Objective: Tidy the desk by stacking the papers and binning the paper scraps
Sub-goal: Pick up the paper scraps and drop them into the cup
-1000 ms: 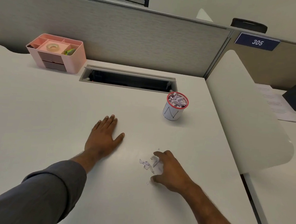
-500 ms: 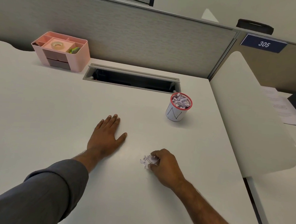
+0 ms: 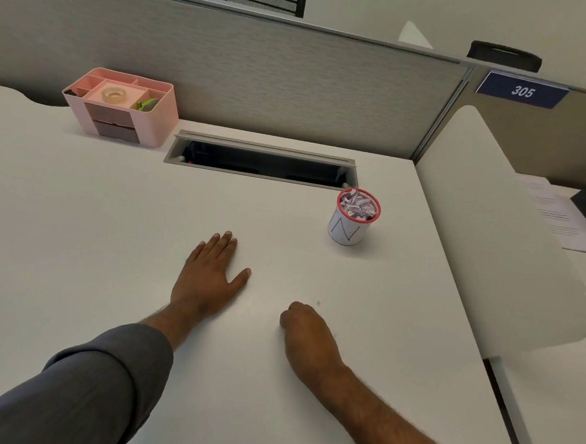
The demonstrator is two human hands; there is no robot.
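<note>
Scraps being gathered for the cup

The right hand (image 3: 307,332) is balled into a fist near the table's (image 3: 77,243) front edge; whatever it grips is hidden. The left hand (image 3: 209,278) lies flat, fingers straight. Next, probably a lift to the scrap-filled cup (image 3: 351,222) toward the table's back right corner, then releasing over it.

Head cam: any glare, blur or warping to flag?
Head view: even, soft light, faint shadow beside the cup; no harsh glare on the desk; wide-angle bending shows in the partition top edge; left hand and right hand sharp, no motion blur; "305" sign readable.
</note>
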